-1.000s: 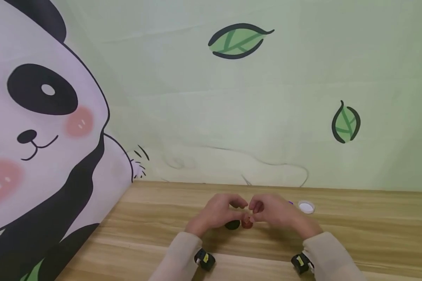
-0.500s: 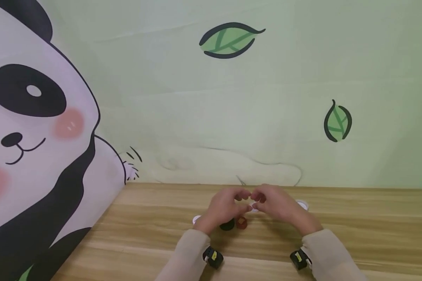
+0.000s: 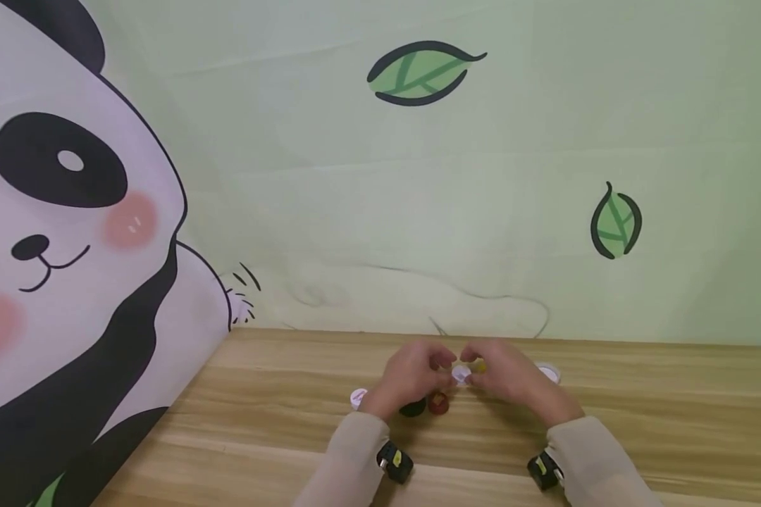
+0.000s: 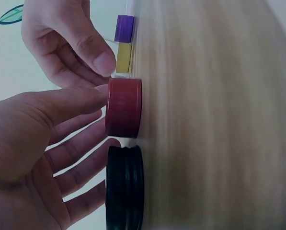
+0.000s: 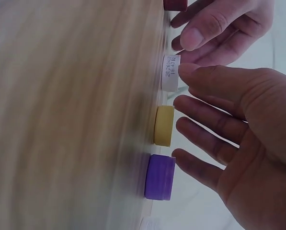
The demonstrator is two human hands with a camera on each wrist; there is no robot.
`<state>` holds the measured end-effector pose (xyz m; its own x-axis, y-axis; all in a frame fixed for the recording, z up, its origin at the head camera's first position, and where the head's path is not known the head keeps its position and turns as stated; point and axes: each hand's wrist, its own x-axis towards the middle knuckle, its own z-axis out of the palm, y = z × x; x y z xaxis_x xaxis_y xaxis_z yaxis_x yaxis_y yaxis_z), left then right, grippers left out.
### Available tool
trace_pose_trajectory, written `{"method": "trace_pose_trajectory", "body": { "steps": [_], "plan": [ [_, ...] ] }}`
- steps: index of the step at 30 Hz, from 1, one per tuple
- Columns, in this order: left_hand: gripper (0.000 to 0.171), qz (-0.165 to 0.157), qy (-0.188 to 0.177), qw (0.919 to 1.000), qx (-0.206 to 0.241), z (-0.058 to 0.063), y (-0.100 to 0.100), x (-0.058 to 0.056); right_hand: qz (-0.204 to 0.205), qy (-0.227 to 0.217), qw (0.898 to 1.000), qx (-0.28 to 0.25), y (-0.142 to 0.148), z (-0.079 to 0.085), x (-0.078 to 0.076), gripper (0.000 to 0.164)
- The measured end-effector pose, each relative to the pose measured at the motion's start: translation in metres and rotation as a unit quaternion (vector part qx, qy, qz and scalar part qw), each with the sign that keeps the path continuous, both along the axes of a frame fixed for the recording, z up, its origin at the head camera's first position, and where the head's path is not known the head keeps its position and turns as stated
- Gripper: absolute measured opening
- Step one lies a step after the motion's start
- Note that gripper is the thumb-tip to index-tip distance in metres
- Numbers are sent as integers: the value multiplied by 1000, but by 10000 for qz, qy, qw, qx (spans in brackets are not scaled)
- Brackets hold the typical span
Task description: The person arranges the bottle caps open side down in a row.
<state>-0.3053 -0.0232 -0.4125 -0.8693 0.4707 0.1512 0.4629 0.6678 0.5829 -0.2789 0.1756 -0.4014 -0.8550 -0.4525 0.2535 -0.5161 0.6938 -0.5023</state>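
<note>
A white bottle cap (image 5: 170, 73) with a printed date stands on the table between my hands. My right hand (image 3: 501, 373) has its thumb tip right at that cap's edge, its other fingers loosely extended. My left hand (image 3: 412, 373) is on the cap's other side, fingers relaxed, its thumb pointing toward it. In the left wrist view the white cap is mostly hidden behind a red cap (image 4: 124, 108). A black ridged cap (image 4: 125, 187) sits beside the red one, nearest my left hand. A yellow cap (image 5: 164, 125) and a purple cap (image 5: 159, 177) lie near my right fingers.
A white round piece with pinkish marks (image 3: 358, 398) lies left of my left wrist. Behind my right wrist is a round white lid (image 3: 549, 372). The wooden table (image 3: 292, 436) meets a pale green backdrop (image 3: 330, 211) printed with a panda and leaves.
Both hands have moved from over the red cap toward the back of the table. The red cap now shows uncovered, and the white cap has come into sight between the hands.
</note>
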Motion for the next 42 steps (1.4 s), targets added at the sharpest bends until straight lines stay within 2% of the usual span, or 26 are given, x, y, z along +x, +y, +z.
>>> {"method": "trace_pose_trajectory", "body": {
  "steps": [7,19,27,32,36,42],
  "plan": [
    [18,-75,42,10000,6,1,3,2,203,39,9998,-21,1,-3,-4,15],
    [16,-4,-63,10000,-65,-1,0,6,37,-148,9997,165,-4,-6,-5,13],
    [19,-106,135,9998,-42,1,-2,6,-86,-276,9996,59,-2,-3,-1,5],
    [20,-59,472,9989,-9,2,-3,5,-69,-210,9996,-148,1,1,2,2],
    [16,8,714,9974,11,2,-4,5,-36,-167,9995,-250,1,4,4,7],
    [10,10,620,9979,185,4,-2,7,-54,-258,9989,-385,2,10,7,4]
  ]
}}
